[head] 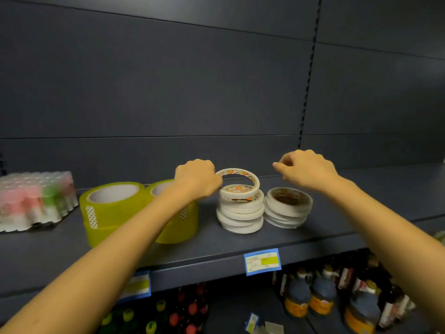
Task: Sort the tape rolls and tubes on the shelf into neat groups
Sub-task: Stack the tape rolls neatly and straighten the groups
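My left hand [196, 180] grips a thin white tape roll [250, 177], tilted on edge above a stack of white tape rolls [239, 213]. A second, lower white stack [287, 208] stands just right of it. My right hand [307, 168] hovers above that second stack, fingers curled together, holding nothing I can see. Two wide yellow-green tape rolls [110, 208] stand left of the stacks, the right one partly hidden by my left forearm. A shrink-wrapped pack of small tubes [36, 201] with pink and green labels lies at the far left.
The dark shelf [313, 235] carries blue price tags [262, 261] on its front edge. Its back panel rises behind. Dark bottles [322, 297] and red and green capped items [187, 307] fill the shelf below.
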Action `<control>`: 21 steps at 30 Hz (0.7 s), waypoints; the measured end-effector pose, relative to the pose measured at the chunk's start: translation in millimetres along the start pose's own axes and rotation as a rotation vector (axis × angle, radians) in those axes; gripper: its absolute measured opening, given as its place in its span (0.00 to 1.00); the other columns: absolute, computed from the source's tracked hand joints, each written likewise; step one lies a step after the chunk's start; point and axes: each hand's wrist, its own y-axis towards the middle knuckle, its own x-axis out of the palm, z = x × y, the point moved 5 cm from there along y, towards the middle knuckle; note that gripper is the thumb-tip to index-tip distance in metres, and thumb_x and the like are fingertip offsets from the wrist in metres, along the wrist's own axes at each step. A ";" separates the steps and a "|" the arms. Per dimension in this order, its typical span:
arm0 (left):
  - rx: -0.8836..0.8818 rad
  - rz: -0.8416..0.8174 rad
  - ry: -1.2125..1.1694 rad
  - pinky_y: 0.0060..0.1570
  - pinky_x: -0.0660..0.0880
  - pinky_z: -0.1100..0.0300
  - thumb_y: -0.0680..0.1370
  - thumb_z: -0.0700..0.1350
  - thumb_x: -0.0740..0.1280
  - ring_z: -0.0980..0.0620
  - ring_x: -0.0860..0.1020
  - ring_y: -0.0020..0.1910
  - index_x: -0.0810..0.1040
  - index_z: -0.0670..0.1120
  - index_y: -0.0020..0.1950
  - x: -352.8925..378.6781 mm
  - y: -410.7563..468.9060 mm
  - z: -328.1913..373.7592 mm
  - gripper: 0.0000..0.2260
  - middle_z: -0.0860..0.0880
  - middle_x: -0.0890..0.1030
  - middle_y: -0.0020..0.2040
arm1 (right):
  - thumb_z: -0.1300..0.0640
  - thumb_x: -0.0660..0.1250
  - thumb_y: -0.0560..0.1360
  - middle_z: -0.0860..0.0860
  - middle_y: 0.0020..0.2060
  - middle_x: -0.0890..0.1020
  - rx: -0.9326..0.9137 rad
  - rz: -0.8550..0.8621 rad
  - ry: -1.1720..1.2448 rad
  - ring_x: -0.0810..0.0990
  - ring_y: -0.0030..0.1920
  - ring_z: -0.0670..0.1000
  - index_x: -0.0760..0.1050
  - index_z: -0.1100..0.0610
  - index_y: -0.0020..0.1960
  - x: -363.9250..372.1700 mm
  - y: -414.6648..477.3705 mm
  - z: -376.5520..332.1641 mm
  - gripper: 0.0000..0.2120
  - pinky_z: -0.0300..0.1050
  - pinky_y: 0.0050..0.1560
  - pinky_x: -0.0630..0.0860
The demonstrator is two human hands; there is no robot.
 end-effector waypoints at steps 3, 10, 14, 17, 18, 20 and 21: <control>-0.011 -0.026 0.062 0.44 0.67 0.56 0.77 0.51 0.59 0.42 0.77 0.50 0.80 0.45 0.52 14.4 5.7 13.3 0.14 0.44 0.81 0.53 | 0.43 0.56 0.78 0.50 0.48 0.83 -0.004 -0.008 0.014 0.79 0.50 0.55 0.78 0.49 0.55 4.3 -0.9 15.9 0.15 0.45 0.42 0.69; 0.023 0.065 0.248 0.39 0.66 0.57 0.79 0.56 0.55 0.44 0.75 0.40 0.74 0.45 0.40 15.7 -2.2 18.5 0.18 0.45 0.81 0.44 | 0.42 0.57 0.78 0.49 0.48 0.83 -0.065 0.004 0.036 0.78 0.50 0.55 0.77 0.48 0.55 4.1 3.6 16.1 0.15 0.45 0.42 0.68; 0.028 0.269 0.396 0.40 0.62 0.56 0.80 0.53 0.53 0.42 0.78 0.48 0.77 0.44 0.47 -15.3 -21.4 -6.7 0.18 0.44 0.81 0.48 | 0.43 0.59 0.77 0.49 0.51 0.82 -0.210 0.017 0.112 0.78 0.52 0.56 0.77 0.47 0.54 3.6 7.6 -26.4 0.13 0.45 0.45 0.69; -0.012 0.330 0.436 0.45 0.65 0.54 0.80 0.52 0.54 0.43 0.76 0.51 0.76 0.43 0.49 -40.1 -46.3 -51.3 0.16 0.44 0.80 0.50 | 0.45 0.60 0.77 0.48 0.52 0.81 -0.353 0.043 0.188 0.78 0.53 0.56 0.78 0.46 0.54 8.4 5.2 -77.5 0.11 0.45 0.46 0.68; -0.041 0.336 0.440 0.46 0.65 0.54 0.80 0.52 0.54 0.43 0.76 0.52 0.76 0.43 0.49 -47.4 -56.8 -68.8 0.15 0.44 0.80 0.50 | 0.46 0.61 0.76 0.47 0.52 0.81 -0.406 0.049 0.216 0.78 0.53 0.55 0.78 0.46 0.53 10.8 3.1 -97.9 0.10 0.45 0.45 0.68; -0.117 0.334 0.445 0.46 0.65 0.53 0.80 0.52 0.55 0.43 0.76 0.52 0.75 0.43 0.50 -61.0 -82.1 -106.0 0.15 0.44 0.79 0.51 | 0.46 0.62 0.76 0.46 0.51 0.82 -0.518 0.058 0.280 0.78 0.52 0.55 0.78 0.46 0.53 15.0 -4.3 -143.0 0.09 0.44 0.45 0.67; -0.155 0.330 0.448 0.47 0.66 0.53 0.80 0.52 0.55 0.43 0.76 0.52 0.75 0.43 0.50 -67.5 -96.1 -124.9 0.14 0.44 0.79 0.50 | 0.46 0.62 0.76 0.46 0.52 0.82 -0.575 0.063 0.312 0.78 0.52 0.54 0.78 0.46 0.53 16.6 -9.5 -166.2 0.09 0.43 0.45 0.67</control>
